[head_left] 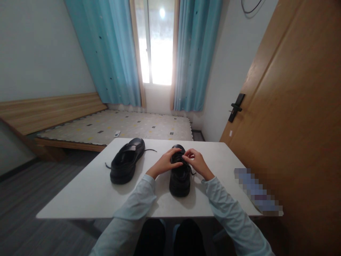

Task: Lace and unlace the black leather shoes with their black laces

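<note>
Two black shoes rest on a white table, toes pointing away from me. My left hand (166,161) curves over the front of the right-hand shoe (179,183), thumb and fingers on either side of its laces. At the same shoe, my right hand (195,160) pinches at the black laces (192,170) with thumb and forefinger; a loose lace end hangs at the shoe's right side. The left-hand shoe (124,167) stands apart, untouched, with lace ends sticking out on both sides.
The white table (80,199) spans the view in front of me. A blurred, pixelated flat item (257,192) lies at its right edge. Beyond are a bed (138,124) with a small white remote (117,133), and a wooden door (290,106) at right.
</note>
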`<state>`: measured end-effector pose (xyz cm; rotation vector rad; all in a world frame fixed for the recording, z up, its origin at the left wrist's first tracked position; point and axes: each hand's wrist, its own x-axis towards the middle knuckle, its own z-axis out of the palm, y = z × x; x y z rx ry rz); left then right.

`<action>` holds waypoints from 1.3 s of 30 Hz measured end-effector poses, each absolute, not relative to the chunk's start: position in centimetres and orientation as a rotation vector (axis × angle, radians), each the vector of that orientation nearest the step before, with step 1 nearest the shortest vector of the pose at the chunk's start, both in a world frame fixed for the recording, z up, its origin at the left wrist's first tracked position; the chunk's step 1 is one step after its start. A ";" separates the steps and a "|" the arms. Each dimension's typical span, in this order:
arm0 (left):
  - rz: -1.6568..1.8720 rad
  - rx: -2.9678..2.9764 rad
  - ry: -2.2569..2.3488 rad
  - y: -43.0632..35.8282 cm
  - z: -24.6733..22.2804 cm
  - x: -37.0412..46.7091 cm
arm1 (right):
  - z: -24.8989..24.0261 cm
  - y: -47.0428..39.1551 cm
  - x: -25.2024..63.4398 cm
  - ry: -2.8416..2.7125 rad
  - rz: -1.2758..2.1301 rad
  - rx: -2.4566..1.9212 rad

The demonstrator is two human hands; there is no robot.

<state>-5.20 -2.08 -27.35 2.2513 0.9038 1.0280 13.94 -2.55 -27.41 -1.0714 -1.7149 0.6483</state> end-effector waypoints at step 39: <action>1.063 2.226 0.879 -1.6 -27.8 -5.2 | -26.3 -3.2 13.2 -1.343 1.255 -0.830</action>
